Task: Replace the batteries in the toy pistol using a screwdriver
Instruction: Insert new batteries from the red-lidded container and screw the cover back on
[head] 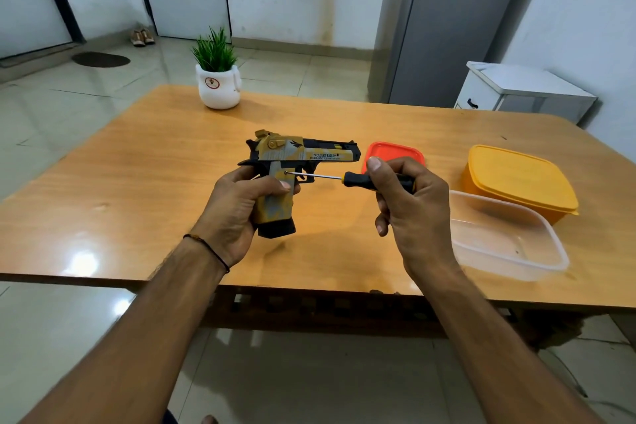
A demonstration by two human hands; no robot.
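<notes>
Wooden table [137, 182]: potted plant [219, 84] far edge; red container [395, 152], yellow tub [516, 179], clear tub [506, 234] at rt.

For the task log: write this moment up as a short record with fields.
left hand: grips pistol by its grip
right hand: holds screwdriver by the handle
screwdriver tip: on a screw in the grip's side
pistol: upright, muzzle to the right
on table: clear tub, yellow box, red box, potted plant
</notes>
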